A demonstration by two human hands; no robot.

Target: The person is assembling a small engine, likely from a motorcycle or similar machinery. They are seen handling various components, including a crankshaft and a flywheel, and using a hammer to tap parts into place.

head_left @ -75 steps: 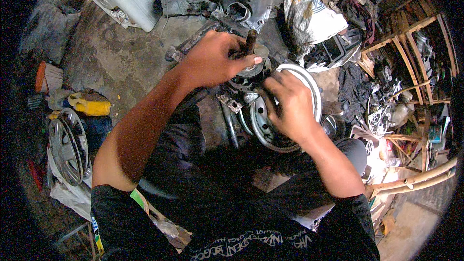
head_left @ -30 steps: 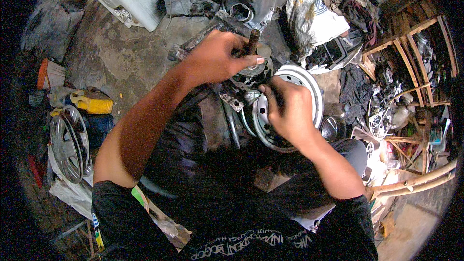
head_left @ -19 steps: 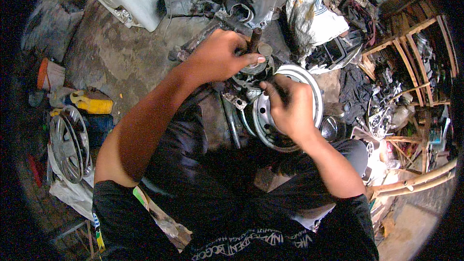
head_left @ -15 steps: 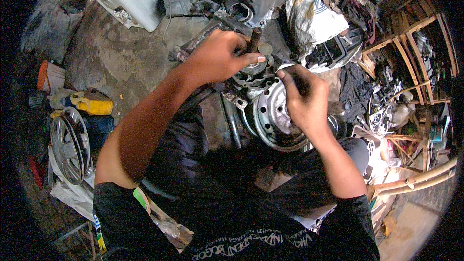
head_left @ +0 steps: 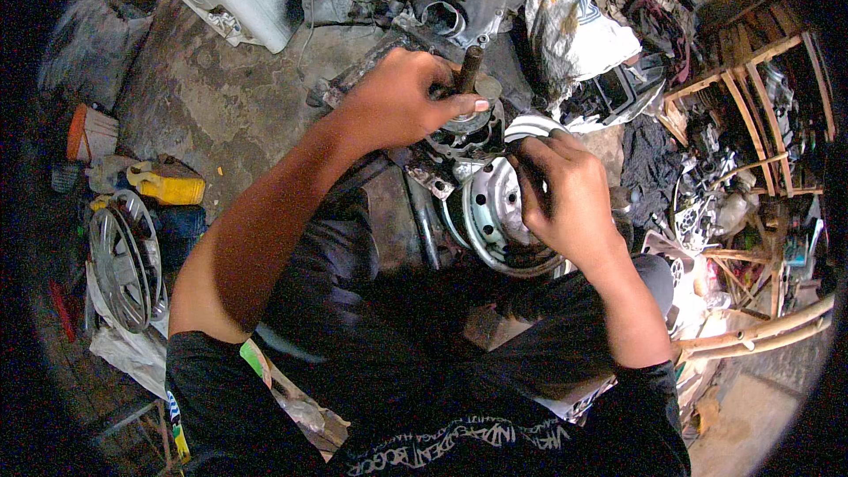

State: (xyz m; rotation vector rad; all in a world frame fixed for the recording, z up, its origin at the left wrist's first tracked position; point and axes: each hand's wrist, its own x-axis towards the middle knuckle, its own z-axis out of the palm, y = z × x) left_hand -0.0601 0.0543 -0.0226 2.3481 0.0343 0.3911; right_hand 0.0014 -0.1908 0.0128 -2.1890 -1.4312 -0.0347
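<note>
Left hand (head_left: 405, 99) beside rod (head_left: 472, 69), right hand (head_left: 571, 193) over wheel edge (head_left: 532, 126), floor (head_left: 216, 97) leftward

Floor (head_left: 230, 115), left of the left hand (head_left: 397, 97): dim, unevenly lit
Left forearm (head_left: 283, 185), below that hand: mostly shaded, a hard shadow edge near the brighter elbow
Right hand (head_left: 570, 190): back well lit, fingers darker
Steel wheel (head_left: 496, 199), beside the right hand: pale shine along its lip
White sack (head_left: 587, 40), beyond the right hand: nearly washed out
Wooden rack (head_left: 735, 84), to its right: bent by the lens, glare below
Black shirt (head_left: 415, 446), nearest the viewer: grainy, folds lost
</note>
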